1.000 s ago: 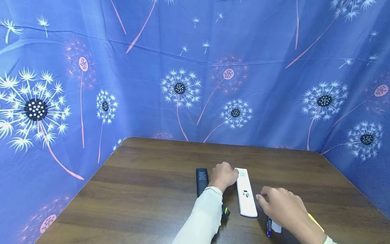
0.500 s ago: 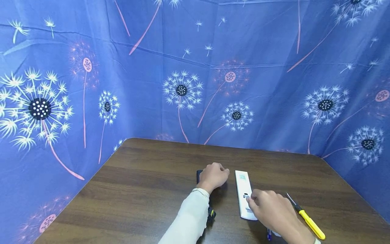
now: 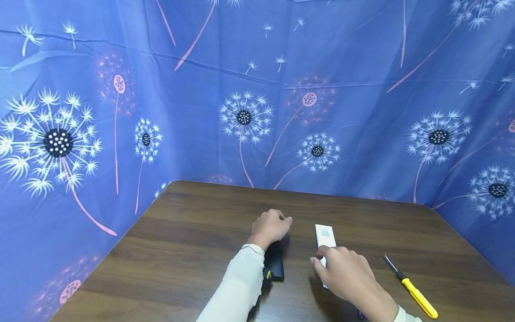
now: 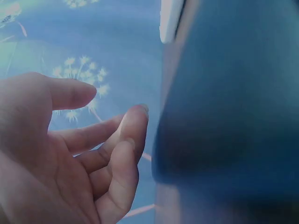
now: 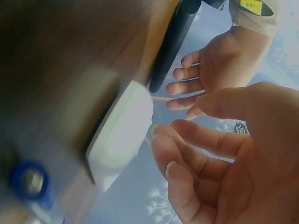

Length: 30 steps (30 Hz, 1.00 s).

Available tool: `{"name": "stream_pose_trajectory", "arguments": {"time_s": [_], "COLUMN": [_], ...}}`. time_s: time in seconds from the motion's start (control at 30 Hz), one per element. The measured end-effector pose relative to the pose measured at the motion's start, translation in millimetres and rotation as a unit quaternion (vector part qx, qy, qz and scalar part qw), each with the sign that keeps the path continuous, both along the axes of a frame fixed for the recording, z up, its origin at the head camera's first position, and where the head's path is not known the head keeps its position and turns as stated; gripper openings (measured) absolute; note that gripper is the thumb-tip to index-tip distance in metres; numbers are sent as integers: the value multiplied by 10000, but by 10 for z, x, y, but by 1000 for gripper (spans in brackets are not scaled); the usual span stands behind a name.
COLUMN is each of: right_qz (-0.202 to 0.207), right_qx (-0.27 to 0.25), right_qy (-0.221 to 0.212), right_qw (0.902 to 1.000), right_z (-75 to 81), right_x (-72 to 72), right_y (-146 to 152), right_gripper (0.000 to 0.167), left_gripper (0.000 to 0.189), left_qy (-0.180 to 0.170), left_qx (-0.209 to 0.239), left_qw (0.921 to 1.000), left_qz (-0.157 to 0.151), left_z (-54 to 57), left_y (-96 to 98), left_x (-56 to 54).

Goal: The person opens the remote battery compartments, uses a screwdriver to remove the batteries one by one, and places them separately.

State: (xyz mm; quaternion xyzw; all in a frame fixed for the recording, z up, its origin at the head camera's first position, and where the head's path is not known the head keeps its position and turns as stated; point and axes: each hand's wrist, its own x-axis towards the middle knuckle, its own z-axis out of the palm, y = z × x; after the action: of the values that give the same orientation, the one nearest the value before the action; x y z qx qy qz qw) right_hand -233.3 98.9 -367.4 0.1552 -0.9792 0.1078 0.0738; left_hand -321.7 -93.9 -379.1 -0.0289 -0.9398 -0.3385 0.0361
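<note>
My left hand (image 3: 270, 228) hovers over the far part of a black remote control (image 3: 274, 264), which lies lengthwise on the table. In the left wrist view its fingers (image 4: 126, 172) are loosely bent with nothing between them, and the remote's dark body shows beside them. A white remote control (image 3: 325, 236) lies to the right, its back with a printed code facing up. Over its near half is my right hand (image 3: 348, 270), which hides that part. The right wrist view shows the right fingers (image 5: 180, 186) relaxed and holding nothing, close beside the white remote (image 5: 124, 133).
A screwdriver (image 3: 418, 297) with a yellow handle lies on the wooden table (image 3: 193, 255) to the right. Partly hidden under the right forearm is a blue battery (image 3: 361, 315). A blue dandelion-print cloth (image 3: 193, 112) hangs behind the table.
My left hand has moved left, away from the white remote to over the black one. My right hand has moved left over the white remote, uncovering the screwdriver.
</note>
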Motion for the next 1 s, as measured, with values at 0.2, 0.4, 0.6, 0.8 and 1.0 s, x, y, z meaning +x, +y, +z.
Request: {"name": "stream_pose_trajectory", "arguments": {"time_s": [0.2,0.4,0.6,0.8,1.0], "right_qz": [183,289,406,394,456], "right_qx": [-57,-137,-185,-121,-169], "right_qy": [205,374,317,326,270], "right_qw": [9996,9988,9985,9986,9985], "right_z": [-34,-64,-54,-22,-31], "right_x": [-37,-78,-122,-159,-142], "right_y": [-116,-182,-261,-333,-388], "right_gripper": [13,10,12,11,11], "left_gripper": [35,38,45,67,75], "left_qy": [104,199,147,-225,-155], "left_qx": [-357,-770,-962,-1109,-1595], "left_qw": [9989,9952,9924,9904,9829], "left_qz": [284,567,747,798,911], "left_z": [3,10,33,-8,-117], "left_y": [-129,-124,-143,-158,-115], "left_x": [-32,-26,-14,17,89]}}
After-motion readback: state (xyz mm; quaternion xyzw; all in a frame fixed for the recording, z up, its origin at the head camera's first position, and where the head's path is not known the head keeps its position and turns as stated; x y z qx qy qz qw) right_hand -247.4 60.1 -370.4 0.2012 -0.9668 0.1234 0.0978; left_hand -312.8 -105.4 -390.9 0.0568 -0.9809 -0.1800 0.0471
